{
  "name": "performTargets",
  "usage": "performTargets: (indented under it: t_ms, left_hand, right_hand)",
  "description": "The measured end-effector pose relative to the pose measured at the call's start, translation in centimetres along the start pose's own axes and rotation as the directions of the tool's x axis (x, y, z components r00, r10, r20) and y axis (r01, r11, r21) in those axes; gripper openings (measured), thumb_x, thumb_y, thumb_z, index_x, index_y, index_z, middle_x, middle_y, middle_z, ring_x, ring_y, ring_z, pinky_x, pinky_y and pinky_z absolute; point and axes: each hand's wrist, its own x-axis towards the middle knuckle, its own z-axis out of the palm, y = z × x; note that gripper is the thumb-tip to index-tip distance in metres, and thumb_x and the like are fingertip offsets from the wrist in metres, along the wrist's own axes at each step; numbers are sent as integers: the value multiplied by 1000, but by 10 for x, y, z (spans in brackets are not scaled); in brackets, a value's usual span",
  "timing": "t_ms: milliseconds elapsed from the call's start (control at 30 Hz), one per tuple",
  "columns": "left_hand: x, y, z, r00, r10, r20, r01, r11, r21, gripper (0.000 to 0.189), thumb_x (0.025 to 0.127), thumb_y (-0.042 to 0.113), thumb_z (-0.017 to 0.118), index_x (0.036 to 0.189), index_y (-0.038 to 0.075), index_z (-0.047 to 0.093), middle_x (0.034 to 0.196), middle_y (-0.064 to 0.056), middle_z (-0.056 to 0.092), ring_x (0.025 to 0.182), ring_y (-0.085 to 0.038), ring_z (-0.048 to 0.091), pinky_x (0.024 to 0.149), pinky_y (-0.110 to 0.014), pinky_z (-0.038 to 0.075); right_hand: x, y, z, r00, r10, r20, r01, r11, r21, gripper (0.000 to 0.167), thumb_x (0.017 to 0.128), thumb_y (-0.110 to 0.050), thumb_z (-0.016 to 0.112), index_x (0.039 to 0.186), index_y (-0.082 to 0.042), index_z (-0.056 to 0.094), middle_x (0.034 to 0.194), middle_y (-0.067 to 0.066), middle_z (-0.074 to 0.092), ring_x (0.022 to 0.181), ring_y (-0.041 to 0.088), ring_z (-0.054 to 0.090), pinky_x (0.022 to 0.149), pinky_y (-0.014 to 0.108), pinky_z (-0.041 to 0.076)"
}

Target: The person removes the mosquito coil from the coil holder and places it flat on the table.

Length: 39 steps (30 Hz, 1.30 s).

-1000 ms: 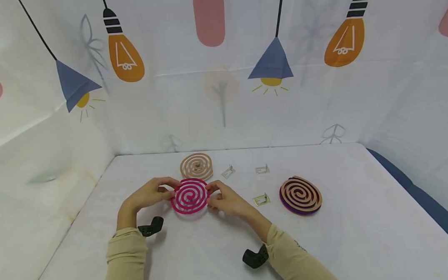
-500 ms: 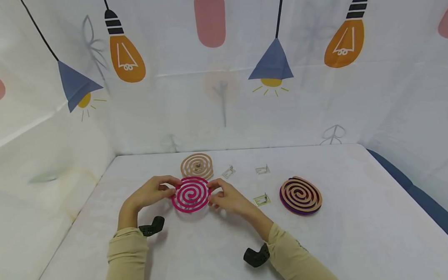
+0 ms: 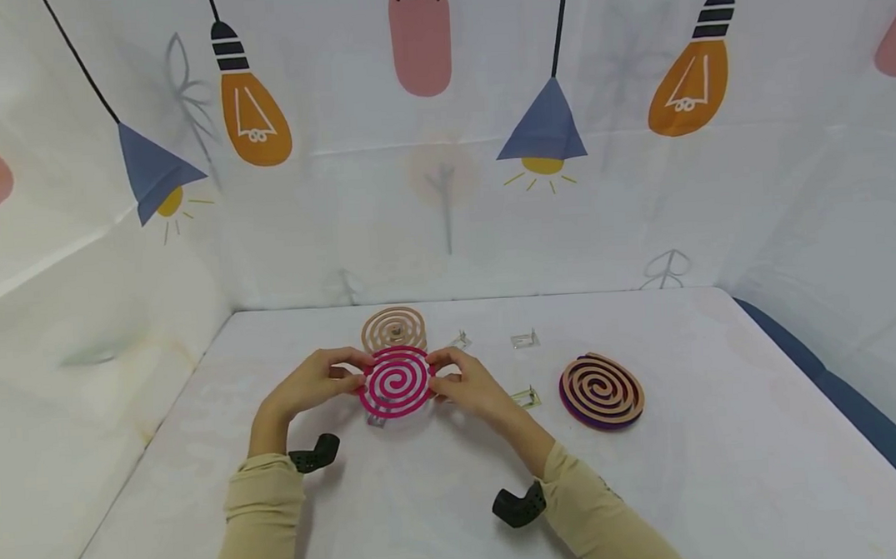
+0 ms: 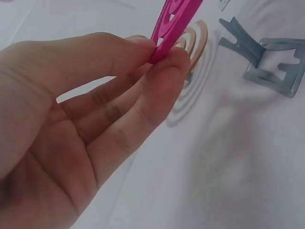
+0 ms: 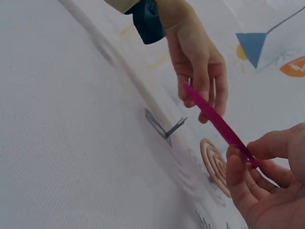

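Left hand [image 3: 313, 382] and right hand [image 3: 477, 390] pinch opposite rims of pink spiral coil [image 3: 397, 382], raised above table [image 3: 428, 514], left of middle, toward far edge; two-sided grip probably stops flexing. Metal stand [image 3: 376, 420] below, beige coil [image 3: 379, 336] beyond.

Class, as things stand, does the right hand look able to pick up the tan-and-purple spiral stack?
Probably not: the right hand is occupied, pinching the pink spiral. Nothing visible covers the spiral stack, so letting go would likely free the way.
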Motion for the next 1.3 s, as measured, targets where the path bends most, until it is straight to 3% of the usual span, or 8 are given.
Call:
performTargets:
  t_ms: [267, 533, 800, 1067, 1300]
  left_hand:
    - [6, 2, 11, 1000, 12, -1, -12, 997, -78, 34, 90, 11, 63, 123, 8, 58, 116, -17, 61, 93, -19, 68, 78, -28, 56]
    - [18, 2, 22, 999, 45, 13, -44, 996, -72, 36, 90, 8, 61, 125, 8, 57, 118, -20, 60, 98, -24, 68, 78, -27, 56]
    - [23, 10, 31, 998, 53, 19, -51, 997, -64, 35, 89, 10, 63, 124, 7, 59, 120, -18, 61, 89, -18, 67, 75, -29, 57]
    - [23, 13, 35, 998, 65, 5, -65, 997, -34, 38, 89, 10, 63, 126, 7, 59, 120, -17, 62, 88, -18, 67, 74, -26, 57]
    - [29, 20, 43, 997, 79, -2, -79, 995, -59, 40, 89, 9, 63, 128, 6, 57, 121, -17, 62, 88, -17, 67, 75, -30, 57]
  right_hand:
    - [-6, 3, -9, 1000, 14, -20, -15, 1000, -9, 37, 89, -6, 59, 125, -4, 51, 121, 16, 52, 77, 18, 65, 76, 35, 56]
    - [-11, 4, -18, 998, 24, -49, -24, 1000, -10, 35, 89, -4, 57, 124, -6, 50, 118, 14, 52, 75, 14, 64, 72, 31, 57]
    - [-14, 5, -27, 995, 23, -96, -29, 998, -59, 32, 89, -4, 56, 121, -9, 53, 115, 12, 53, 72, 12, 63, 69, 31, 56]
    - [-19, 0, -34, 998, -21, -56, 17, 996, -82, 33, 90, -2, 55, 122, -3, 51, 117, 17, 52, 75, 23, 64, 75, 43, 55]
    - [-19, 6, -48, 998, -32, -54, 26, 994, -102, 33, 90, -4, 56, 123, -3, 51, 119, 18, 52, 75, 15, 64, 75, 39, 56]
